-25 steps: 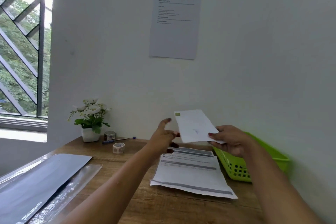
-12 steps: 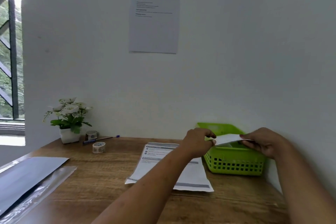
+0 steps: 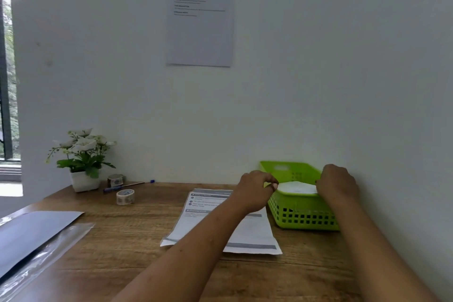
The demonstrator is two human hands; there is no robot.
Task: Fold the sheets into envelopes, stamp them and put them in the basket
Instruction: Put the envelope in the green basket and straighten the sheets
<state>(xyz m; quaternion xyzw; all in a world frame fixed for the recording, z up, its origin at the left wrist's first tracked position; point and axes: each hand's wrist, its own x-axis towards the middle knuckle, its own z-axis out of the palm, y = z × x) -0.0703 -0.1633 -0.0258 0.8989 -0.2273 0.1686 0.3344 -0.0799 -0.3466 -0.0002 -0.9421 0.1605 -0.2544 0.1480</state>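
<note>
the white folded envelope (image 3: 297,187) lies flat inside the green basket (image 3: 304,218), just below its rim. the basket stands at the far right of the wooden surface (image 3: 122,240), close to the wall.

both hands are at the basket. the left hand (image 3: 256,190) is at the basket's left rim with its fingers curled, thumb and fingertips meeting at the envelope's left end and pinching it there. the right hand (image 3: 337,182) is over the basket's right rim with its fingers bent downward. the envelope's right end runs under those fingers, so it looks held on that side too, though the back of the hand hides the exact grip. both bare forearms reach in from the near edge.

just left of the basket a printed sheet (image 3: 252,233) with grey bands lies flat on the surface, partly under the left forearm.

at the far left, by the wall, stands a small white pot of white flowers (image 3: 83,154). right of it are a roll of tape (image 3: 115,180), a pen (image 3: 127,185) and a second roll of tape (image 3: 125,196) a little nearer. at the near left lies a dark sheet (image 3: 31,235), and beside it a clear plastic sleeve (image 3: 49,252).

a printed notice (image 3: 199,17) hangs on the wall above the surface. a strip of window (image 3: 5,105) shows at the left edge.
</note>
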